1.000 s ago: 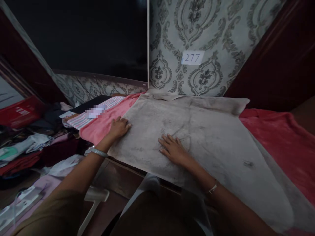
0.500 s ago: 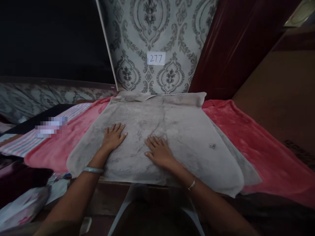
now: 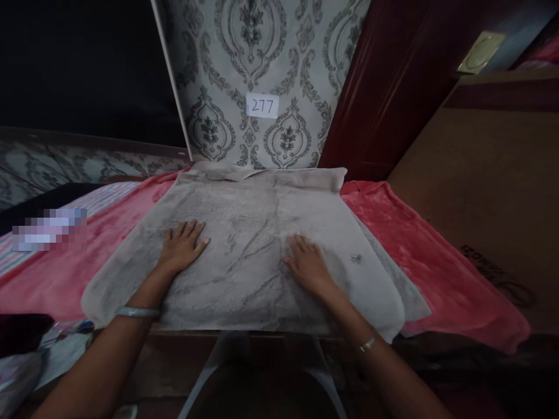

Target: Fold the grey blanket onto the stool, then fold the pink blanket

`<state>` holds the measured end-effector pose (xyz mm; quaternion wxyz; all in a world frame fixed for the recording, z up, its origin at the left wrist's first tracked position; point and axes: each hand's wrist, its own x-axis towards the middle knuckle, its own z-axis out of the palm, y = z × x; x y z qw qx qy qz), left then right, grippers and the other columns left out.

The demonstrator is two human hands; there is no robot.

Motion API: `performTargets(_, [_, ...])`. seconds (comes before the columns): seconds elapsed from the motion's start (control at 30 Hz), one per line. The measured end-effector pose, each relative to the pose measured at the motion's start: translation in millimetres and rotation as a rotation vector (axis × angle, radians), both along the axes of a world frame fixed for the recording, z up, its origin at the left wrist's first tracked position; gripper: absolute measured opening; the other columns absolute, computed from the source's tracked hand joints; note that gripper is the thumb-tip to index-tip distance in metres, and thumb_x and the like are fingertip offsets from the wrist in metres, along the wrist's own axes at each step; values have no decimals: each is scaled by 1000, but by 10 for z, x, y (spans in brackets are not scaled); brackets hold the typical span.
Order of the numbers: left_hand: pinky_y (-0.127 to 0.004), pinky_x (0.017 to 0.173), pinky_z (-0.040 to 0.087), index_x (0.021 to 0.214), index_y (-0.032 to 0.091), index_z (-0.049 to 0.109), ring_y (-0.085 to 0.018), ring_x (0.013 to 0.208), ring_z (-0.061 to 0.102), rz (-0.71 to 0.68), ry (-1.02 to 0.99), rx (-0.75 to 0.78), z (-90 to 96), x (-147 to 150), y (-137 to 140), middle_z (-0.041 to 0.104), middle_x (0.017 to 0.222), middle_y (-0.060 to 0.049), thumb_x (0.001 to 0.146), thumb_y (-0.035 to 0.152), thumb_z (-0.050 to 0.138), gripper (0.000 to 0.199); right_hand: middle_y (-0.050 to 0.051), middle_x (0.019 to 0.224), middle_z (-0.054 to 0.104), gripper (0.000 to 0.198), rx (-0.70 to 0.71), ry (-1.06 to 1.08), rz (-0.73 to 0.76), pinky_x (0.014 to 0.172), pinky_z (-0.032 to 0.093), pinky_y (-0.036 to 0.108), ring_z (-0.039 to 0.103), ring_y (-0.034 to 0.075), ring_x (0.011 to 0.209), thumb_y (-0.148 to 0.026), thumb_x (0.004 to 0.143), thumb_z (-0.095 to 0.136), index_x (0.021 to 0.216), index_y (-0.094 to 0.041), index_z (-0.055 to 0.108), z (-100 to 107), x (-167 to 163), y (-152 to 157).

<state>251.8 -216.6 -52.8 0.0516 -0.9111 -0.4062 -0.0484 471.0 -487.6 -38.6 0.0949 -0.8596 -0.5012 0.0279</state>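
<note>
Grey cloth (image 3: 248, 256) drapes the counter (image 3: 192, 333) by patterned wallpaper (image 3: 251, 70); left hand (image 3: 181, 247) and right hand (image 3: 309, 265), grips spread and empty, now sit wider apart.

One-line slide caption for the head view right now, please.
Left hand and right hand spread over a grey cloth overlapping red fabric, with a wall label reading 277 behind.

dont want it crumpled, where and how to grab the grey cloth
Probably pinch the grey cloth at both rounded near corners, coming from the near side: it lies spread out with those corners exposed, while its far edge looks folded near the wall.
</note>
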Motion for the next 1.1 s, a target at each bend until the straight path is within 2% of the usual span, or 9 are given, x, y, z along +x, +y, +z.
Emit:
performTargets(0.1, [-60,118,19,156,22,31,-34,150,22,1,-2,-1,7,-2,-1,27,163,-9,96,53,29,68,10,164,24,64,111,34,196,120,19,49,19,26,151,-49,101,34,156,-18,29,126,-219,610])
performTargets(0.2, [-59,118,20,156,21,31,-34,150,23,10,2,3,17,-7,-2,27,163,-9,94,54,31,69,6,164,24,63,147,37,232,121,19,48,19,26,151,-52,102,28,156,-20,29,133,-264,1111])
performTargets(0.33, [-60,118,21,155,22,33,-33,149,24,2,-1,10,21,-21,13,29,162,-9,94,52,32,68,4,163,29,64,99,22,191,121,16,46,22,25,150,-57,101,26,154,-22,35,18,-21,1317])
performTargets(0.47, [-60,117,21,155,22,33,-34,149,25,-4,-20,6,22,-26,36,30,162,-9,93,51,32,69,9,162,29,68,96,1,114,120,14,54,21,29,150,-57,100,24,154,-17,34,-90,441,1113])
performTargets(0.77, [-58,119,20,156,20,31,-33,150,22,18,22,-4,38,-13,43,28,163,-8,92,53,27,71,7,167,12,69,-126,-7,-422,119,13,52,10,27,152,-55,100,18,159,-19,22,-177,1623,178])
performTargets(0.87, [-57,116,26,153,20,37,-34,148,28,31,31,-43,134,26,67,34,160,-9,91,55,28,71,8,167,12,68,-131,-34,-467,119,12,52,10,26,152,-53,101,16,159,-17,21,-224,1750,23])
performTargets(0.93, [-56,113,32,145,20,50,-35,141,40,33,27,-61,238,140,89,45,153,-12,91,56,28,69,8,167,13,68,-116,-52,-472,119,13,52,10,26,152,-52,100,16,159,-17,21,-257,1762,-1])
performTargets(1.03, [-47,110,38,135,17,58,-31,131,52,-53,9,-69,387,520,119,57,142,-13,93,50,27,62,8,166,15,69,-87,-79,-478,119,13,52,12,27,152,-52,100,15,158,-16,23,-294,1742,12])
performTargets(1.1, [-40,111,38,141,16,53,-26,135,49,-130,7,-109,444,887,139,53,147,-13,94,46,30,60,9,166,16,68,-82,-93,-475,118,13,52,12,27,152,-52,100,15,158,-17,23,-305,1731,21])
